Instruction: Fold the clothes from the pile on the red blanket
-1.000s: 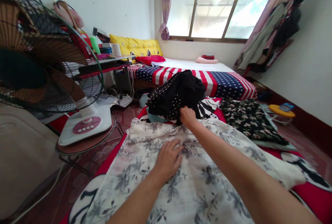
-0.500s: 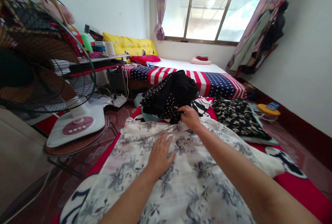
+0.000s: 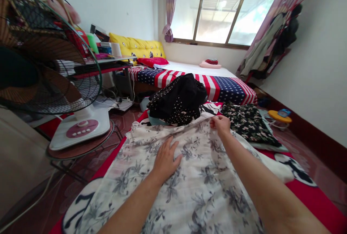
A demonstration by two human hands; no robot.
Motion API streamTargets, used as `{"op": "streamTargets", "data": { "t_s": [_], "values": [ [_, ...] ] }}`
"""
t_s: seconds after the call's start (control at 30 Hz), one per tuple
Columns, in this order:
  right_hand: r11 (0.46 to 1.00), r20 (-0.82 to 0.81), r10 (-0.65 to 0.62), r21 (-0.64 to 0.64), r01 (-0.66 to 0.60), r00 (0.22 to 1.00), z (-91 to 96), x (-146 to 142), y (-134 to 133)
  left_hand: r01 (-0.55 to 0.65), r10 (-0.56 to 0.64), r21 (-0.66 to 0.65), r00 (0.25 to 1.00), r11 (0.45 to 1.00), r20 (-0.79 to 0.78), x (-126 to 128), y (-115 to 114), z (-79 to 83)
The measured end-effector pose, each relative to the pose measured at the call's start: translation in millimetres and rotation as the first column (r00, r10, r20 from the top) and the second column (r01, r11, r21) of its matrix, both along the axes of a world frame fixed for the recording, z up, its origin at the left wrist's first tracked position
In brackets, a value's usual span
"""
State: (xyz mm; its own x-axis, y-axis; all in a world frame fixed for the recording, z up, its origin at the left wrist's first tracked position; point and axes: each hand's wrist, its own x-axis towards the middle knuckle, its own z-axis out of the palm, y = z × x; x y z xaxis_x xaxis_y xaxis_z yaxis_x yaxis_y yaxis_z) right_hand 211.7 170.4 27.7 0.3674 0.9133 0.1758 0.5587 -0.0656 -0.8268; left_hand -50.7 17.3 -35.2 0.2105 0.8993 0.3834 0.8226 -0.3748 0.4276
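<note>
A white garment with grey floral print (image 3: 189, 176) lies spread over the red surface in front of me; its exact kind I cannot tell. My left hand (image 3: 166, 160) rests flat on its middle with the fingers apart. At the far edge of the garment, my right hand (image 3: 221, 123) pinches the cloth between closed fingers and lifts it slightly. Just beyond that edge sits a heap of black clothes (image 3: 180, 100), partly dotted with a pale pattern. To the right lies a folded black floral garment (image 3: 248, 123).
An electric fan (image 3: 81, 125) stands on a round stool (image 3: 73, 152) at the left. Behind the clothes is a bed with a stars-and-stripes cover (image 3: 227, 85). A small yellow stool (image 3: 280, 116) with a blue item stands at the right. Clothes hang (image 3: 271, 42) by the wall.
My right hand has moved right, from beside the black heap, drawing the floral garment's far edge along. My left hand stays nearly in place, flat on the cloth.
</note>
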Motion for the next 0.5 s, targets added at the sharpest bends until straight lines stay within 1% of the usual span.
{"op": "streamTargets", "data": {
  "t_s": [0.07,0.17,0.27,0.33,0.4,0.5],
  "values": [
    [0.995,-0.069,-0.054,0.080,0.059,0.996,-2.1,-5,2,-0.004,0.004,-0.009,1.000,1.000,-0.004,0,0,-0.1],
    [0.978,-0.102,-0.049,0.195,0.068,0.994,-12.6,-22,-13,-0.007,0.006,-0.021,1.000,1.000,-0.005,0,0,0.5],
    [0.952,-0.069,0.037,0.305,-0.014,0.997,-28.5,-47,-44,-0.011,0.011,-0.025,1.000,1.000,-0.008,0,1,2.4],
    [0.931,-0.006,0.085,0.356,-0.077,0.996,-39.0,-62,-63,-0.038,0.038,-0.020,0.999,0.999,-0.015,1,1,3.8],
    [0.915,0.083,0.129,0.374,-0.151,0.988,-47.5,-73,-76,-0.086,0.085,-0.019,0.996,0.996,-0.031,2,1,5.0],
    [0.889,0.194,0.257,0.336,-0.310,0.947,-53.7,-81,-81,-0.168,0.165,-0.041,0.983,0.985,-0.076,3,-1,6.2]
  ]
}}
